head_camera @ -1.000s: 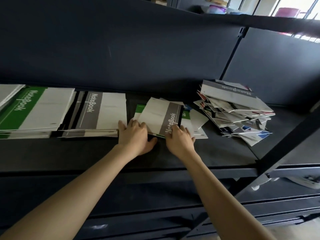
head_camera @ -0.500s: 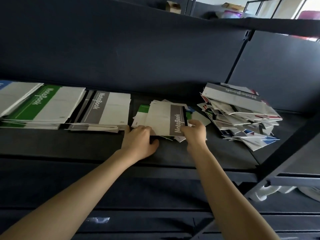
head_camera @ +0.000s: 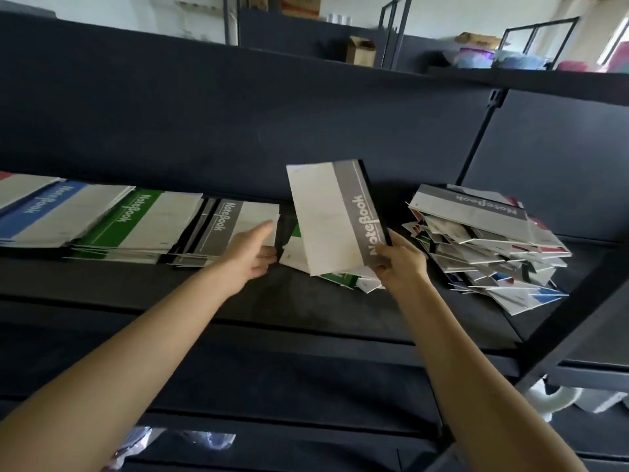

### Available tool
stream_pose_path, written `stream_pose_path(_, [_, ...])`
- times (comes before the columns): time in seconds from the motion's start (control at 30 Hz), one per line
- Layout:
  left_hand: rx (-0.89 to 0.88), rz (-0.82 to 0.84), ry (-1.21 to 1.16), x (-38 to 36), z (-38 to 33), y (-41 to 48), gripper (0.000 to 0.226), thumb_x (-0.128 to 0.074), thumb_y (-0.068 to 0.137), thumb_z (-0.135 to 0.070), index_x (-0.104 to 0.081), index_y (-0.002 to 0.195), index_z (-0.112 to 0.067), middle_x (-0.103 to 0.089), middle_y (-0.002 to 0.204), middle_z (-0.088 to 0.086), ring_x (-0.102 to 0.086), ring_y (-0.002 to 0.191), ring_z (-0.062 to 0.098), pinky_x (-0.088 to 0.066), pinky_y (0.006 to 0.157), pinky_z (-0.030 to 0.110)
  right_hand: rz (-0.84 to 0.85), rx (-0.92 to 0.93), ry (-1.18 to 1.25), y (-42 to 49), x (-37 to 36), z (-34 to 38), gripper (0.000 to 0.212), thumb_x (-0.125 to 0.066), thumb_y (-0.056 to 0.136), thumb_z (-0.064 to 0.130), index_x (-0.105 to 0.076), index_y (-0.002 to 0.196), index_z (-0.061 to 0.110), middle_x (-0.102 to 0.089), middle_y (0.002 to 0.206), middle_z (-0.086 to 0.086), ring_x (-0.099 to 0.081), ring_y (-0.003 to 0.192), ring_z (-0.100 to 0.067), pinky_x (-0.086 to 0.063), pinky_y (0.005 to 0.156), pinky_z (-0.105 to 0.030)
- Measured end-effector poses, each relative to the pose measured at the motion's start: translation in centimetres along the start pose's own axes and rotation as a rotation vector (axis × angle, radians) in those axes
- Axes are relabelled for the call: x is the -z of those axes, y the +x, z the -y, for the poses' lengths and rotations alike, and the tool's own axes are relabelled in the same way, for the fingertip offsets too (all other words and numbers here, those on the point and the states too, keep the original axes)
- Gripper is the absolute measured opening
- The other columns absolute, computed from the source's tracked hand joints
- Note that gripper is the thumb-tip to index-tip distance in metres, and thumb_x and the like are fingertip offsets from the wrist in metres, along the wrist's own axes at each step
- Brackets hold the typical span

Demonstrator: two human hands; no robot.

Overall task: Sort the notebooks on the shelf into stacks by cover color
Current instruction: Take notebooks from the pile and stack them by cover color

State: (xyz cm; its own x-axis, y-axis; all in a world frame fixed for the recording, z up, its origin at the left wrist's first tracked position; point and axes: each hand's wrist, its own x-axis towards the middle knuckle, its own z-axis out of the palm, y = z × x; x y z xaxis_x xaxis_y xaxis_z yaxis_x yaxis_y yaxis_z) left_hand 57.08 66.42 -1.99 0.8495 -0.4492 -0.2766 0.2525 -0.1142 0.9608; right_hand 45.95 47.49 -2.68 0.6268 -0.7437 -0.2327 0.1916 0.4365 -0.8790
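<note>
Shelf: near-black metal shelf (head_camera: 306, 308), deep and wide.
Behind the shelf: dark back panel (head_camera: 238, 124), split toward the right by a slanting post (head_camera: 476, 148).
Above the shelf: cardboard box (head_camera: 360, 51) and coloured plastic tubs (head_camera: 476, 57) on the top board.
Beyond the shelf: pale wall (head_camera: 442, 15) and dark metal frames (head_camera: 537, 32).
Light: daylight, brightest above the shelf's right end.
Below the shelf: a white object (head_camera: 551, 400), too unclear to identify.

Open cardboard box (head_camera: 361, 52), pastel tubs (head_camera: 474, 58)

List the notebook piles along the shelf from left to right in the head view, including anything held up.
blue stack → green stack → gray stack → gray notebook, held up by the right hand → unsorted heap
</note>
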Motion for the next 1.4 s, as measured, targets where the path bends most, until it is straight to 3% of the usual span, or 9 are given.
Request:
stream_pose_path(0.1, [0.136, 0.125, -0.391, 3.9, -2.0, -0.4, 0.073, -0.035, 0.09, -0.064, -0.042, 0.135, -0.006, -0.059, 0.115, 0.023, -0.061, 0.103, 0.037, -0.046, 0.081, 0.046, 0.137, -0.021, 0.009, 0.2, -0.7, 1.6, 0.041, -0.051, 0.087, -0.012, -0.057, 0.123, 0.005, -0.07, 0.087, -0.01, -0.063, 0.069, -0.016, -0.054, 0.052, -0.023])
stream_pose_path(0.27, [0.075, 0.305, -0.453, 7.8, -2.8, -1.7, 0.08, -0.019, 0.088, -0.073, -0.059, 0.112, -0.008, -0.071, 0.096, 0.018, -0.07, 0.084, 0.032, -0.059, 0.063, 0.038, 0.345, 0.04, -0.373, -0.3, -3.0, 3.0, 0.033, -0.052, 0.087, -0.01, -0.06, 0.113, 0.01, -0.064, 0.093, -0.006, -0.061, 0.075, -0.016, -0.053, 0.06, -0.028])
stream_pose_path(0.4, [0.089, 0.158, -0.254, 8.5, -3.1, -2.1, 0.038, -0.042, 0.096, -0.041, -0.062, 0.094, -0.008, -0.068, 0.075, 0.01, -0.066, 0.067, 0.023, -0.055, 0.048, 0.026, 0.428, 0.142, -0.69, -0.8, -5.9, 2.1, 0.037, -0.054, 0.087, -0.009, -0.058, 0.122, 0.003, -0.062, 0.099, -0.012, -0.058, 0.079, -0.018, -0.051, 0.065, -0.029])
stream_pose_path(0.53, [0.09, 0.008, -0.1, 9.6, -2.8, -1.3, 0.007, -0.053, 0.093, -0.011, -0.059, 0.095, -0.009, -0.066, 0.093, 0.006, -0.061, 0.091, 0.018, -0.055, 0.063, 0.025, 0.319, 0.122, -0.491, -0.1, -9.2, 1.0, 0.029, -0.058, 0.088, -0.004, -0.054, 0.11, 0.014, -0.06, 0.088, -0.01, -0.06, 0.076, -0.022, -0.053, 0.069, -0.038])
stream_pose_path(0.67, [0.006, -0.093, -0.41, 10.5, -4.2, -0.2, 0.014, -0.047, 0.092, 0.004, -0.055, 0.089, -0.007, -0.059, 0.085, 0.006, -0.058, 0.072, 0.015, -0.048, 0.04, 0.017, 0.193, -0.06, -0.259, 0.3, -11.7, 0.2, 0.004, -0.053, 0.094, 0.007, -0.052, 0.09, 0.005, -0.061, 0.084, -0.015, -0.062, 0.072, -0.025, -0.052, 0.062, -0.038])
stream_pose_path(0.87, [-0.122, -0.05, -0.545, 9.0, -4.4, 2.1, 0.032, -0.04, 0.083, 0.021, -0.057, 0.093, -0.005, -0.067, 0.081, 0.008, -0.065, 0.074, 0.021, -0.054, 0.055, 0.029, 0.287, -0.216, -0.272, -1.5, -16.6, -3.9, 0.021, -0.051, 0.096, 0.022, -0.053, 0.107, 0.004, -0.061, 0.099, -0.017, -0.063, 0.084, -0.029, -0.05, 0.067, -0.039])
stream_pose_path(1.0, [-0.214, -0.038, -0.317, 7.5, -1.9, 2.7, 0.04, -0.048, 0.076, 0.023, -0.06, 0.109, 0.004, -0.066, 0.092, 0.019, -0.066, 0.085, 0.032, -0.059, 0.062, 0.031, 0.155, -0.111, -0.333, -1.5, -19.6, -6.3, 0.014, -0.056, 0.087, -0.001, -0.056, 0.101, 0.0, -0.059, 0.099, -0.017, -0.061, 0.089, -0.031, -0.053, 0.084, -0.047])
stream_pose_path(1.2, [-0.29, -0.107, -0.208, 11.5, -2.3, 4.4, 0.066, -0.053, 0.081, 0.016, -0.045, 0.137, -0.017, -0.055, 0.121, 0.003, -0.057, 0.11, 0.024, -0.054, 0.082, 0.039, -0.003, 0.14, -0.657, 0.2, -17.5, -6.1, 0.024, -0.051, 0.087, -0.002, -0.062, 0.105, 0.01, -0.058, 0.097, -0.007, -0.052, 0.087, -0.022, -0.047, 0.057, -0.028])
stream_pose_path(1.4, [-0.327, -0.103, 0.083, 12.4, -1.2, 5.2, 0.063, -0.055, 0.081, 0.017, -0.047, 0.137, -0.011, -0.05, 0.137, 0.006, -0.046, 0.128, 0.02, -0.044, 0.092, 0.024, 0.328, 0.283, -0.861, 0.3, -17.2, -7.3, 0.045, -0.073, 0.078, 0.005, -0.06, 0.121, 0.009, -0.029, 0.14, 0.003, -0.052, 0.111, -0.021, -0.053, 0.076, -0.027])
